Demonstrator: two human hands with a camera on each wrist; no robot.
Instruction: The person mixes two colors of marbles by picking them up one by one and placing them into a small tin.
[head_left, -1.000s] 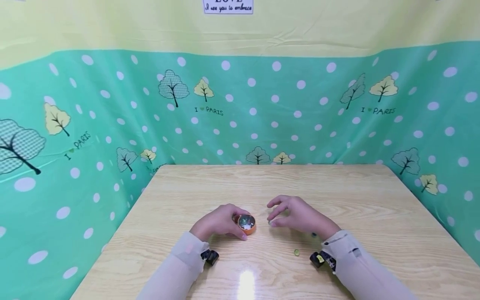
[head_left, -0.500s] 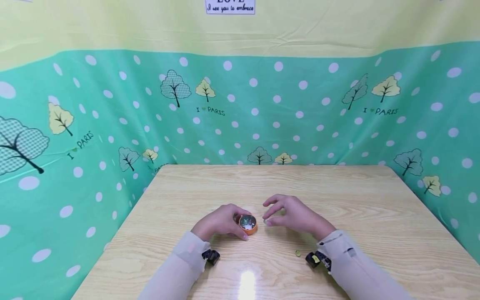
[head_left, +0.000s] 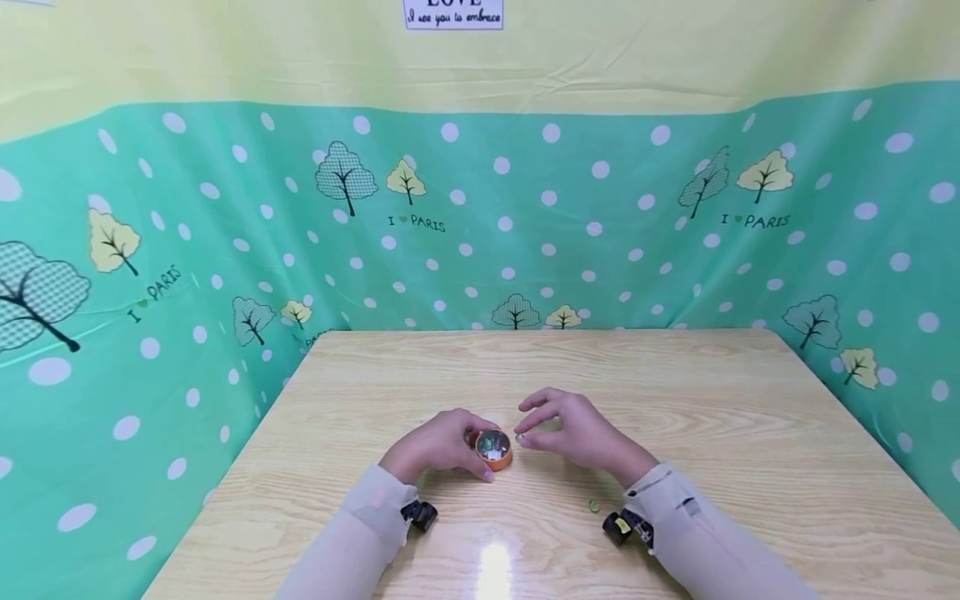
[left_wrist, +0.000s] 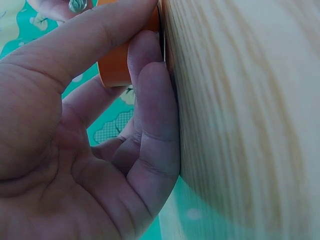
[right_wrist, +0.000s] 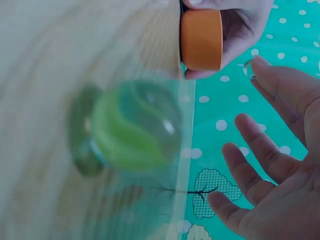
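Observation:
My left hand (head_left: pixel 442 446) grips a low, round orange container (head_left: pixel 495 461) from its left side, thumb and fingers around its wall. Its top shows dark and shiny, with bright reflections. Just right of it, my right hand (head_left: pixel 573 429) pinches a small clear glass marble (right_wrist: pixel 248 69) between thumb and index finger, the other fingers spread. In the left wrist view that marble (left_wrist: pixel 77 5) shows at the top edge. A second marble, green-swirled (right_wrist: pixel 137 125), lies on the table near my right wrist, large and blurred in the right wrist view.
The pale wooden table (head_left: pixel 420 367) is backed by a green dotted cloth (head_left: pixel 637 233) that also hangs at its sides. Small black cameras sit on both wrists, the left camera (head_left: pixel 422 516) and the right camera (head_left: pixel 618 528).
My right hand has moved left with the pinched marble, up close to the orange container. The left hand and the container have stayed in place, as has the green marble.

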